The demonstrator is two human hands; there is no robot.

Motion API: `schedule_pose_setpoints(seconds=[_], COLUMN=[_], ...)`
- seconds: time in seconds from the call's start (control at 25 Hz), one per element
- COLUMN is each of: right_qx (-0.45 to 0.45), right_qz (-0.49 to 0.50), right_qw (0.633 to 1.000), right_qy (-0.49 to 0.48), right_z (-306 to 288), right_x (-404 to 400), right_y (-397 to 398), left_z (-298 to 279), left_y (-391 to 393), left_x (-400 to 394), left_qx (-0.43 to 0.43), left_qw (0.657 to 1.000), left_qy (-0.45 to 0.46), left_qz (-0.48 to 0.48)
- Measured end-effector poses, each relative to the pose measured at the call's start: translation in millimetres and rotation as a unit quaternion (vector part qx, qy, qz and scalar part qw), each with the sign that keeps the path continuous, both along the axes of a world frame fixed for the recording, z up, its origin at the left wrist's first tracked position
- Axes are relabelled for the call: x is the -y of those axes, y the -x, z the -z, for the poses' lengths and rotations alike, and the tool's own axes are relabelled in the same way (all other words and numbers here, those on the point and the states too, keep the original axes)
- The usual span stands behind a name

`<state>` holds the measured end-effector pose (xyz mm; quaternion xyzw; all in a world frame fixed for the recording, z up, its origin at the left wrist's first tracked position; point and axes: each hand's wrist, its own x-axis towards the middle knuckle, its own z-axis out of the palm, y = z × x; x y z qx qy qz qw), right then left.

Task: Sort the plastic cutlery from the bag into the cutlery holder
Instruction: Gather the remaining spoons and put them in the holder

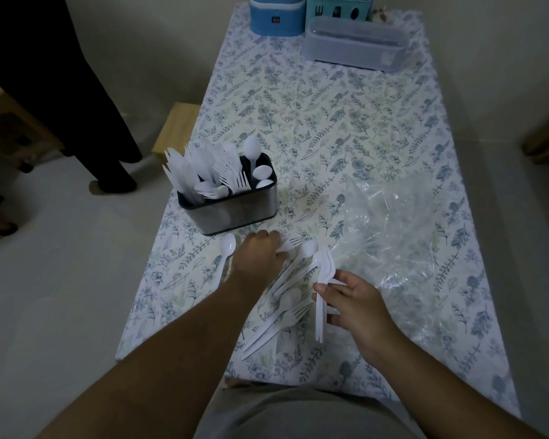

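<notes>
I have my right hand (pixel 358 304) curled round a small bundle of spoons (pixel 322 280), handles pointing back toward me, while my left hand (pixel 260 255) reaches down onto a fork (pixel 290 243) lying on the bench (pixel 346 128) — fingers bent over it, though I cannot tell whether that grip has closed yet. More loose cutlery (pixel 282 312) lies between my hands, a lone spoon (pixel 227 248) sits to the left, and the bag (pixel 403 229) lies crumpled and seemingly empty on the right. The holder (pixel 235 213) stands just beyond, already well stocked. I'd pinch the fork by its neck, lift it clear, and drop it handle-first among the other forks — not the spoons.
</notes>
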<state>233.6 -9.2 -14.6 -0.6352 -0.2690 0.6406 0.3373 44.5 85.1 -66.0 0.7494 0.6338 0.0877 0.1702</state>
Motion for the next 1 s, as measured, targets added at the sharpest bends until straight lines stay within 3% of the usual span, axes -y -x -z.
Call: schedule_pose_setpoints(seconds=[0.12,0.24,0.36,0.52,0.6,0.68,0.8,0.88,1.0], right_qx=[0.011,0.016,0.016,0.003,-0.024,-0.053,-0.069,-0.061,-0.050], right_qz=[-0.013,-0.007,0.005,0.022,0.034,0.028,-0.006,-0.016,-0.034], right_qw=[1.000,1.000,1.000,1.000,0.999,0.998,0.997,0.997,0.997], right_qy=[0.003,0.002,0.002,0.001,0.002,-0.004,-0.026,-0.039,-0.051], right_z=[0,1,1,2,1,-2,-4,-4,-3], right_x=[5,8,11,8,4,1,-1,0,1], right_y=[2,-1,-3,-5,-5,-3,4,8,11], left_z=[-5,-5,-5,-12,-26,-45,-60,-60,-53], left_y=[-6,-11,-11,-1,1,-7,-23,-29,-33], left_x=[-11,-16,-23,-23,-7,21,57,66,73], left_qx=[-0.004,-0.042,-0.061,0.105,0.292,0.453,0.535,0.563,0.542], left_qw=[1.000,0.997,0.997,0.985,0.922,0.817,0.738,0.710,0.737], left_qy=[0.011,-0.010,0.006,0.051,0.127,0.227,0.300,0.289,0.246], left_qz=[-0.003,0.065,0.039,-0.130,-0.222,-0.274,-0.282,-0.309,-0.321])
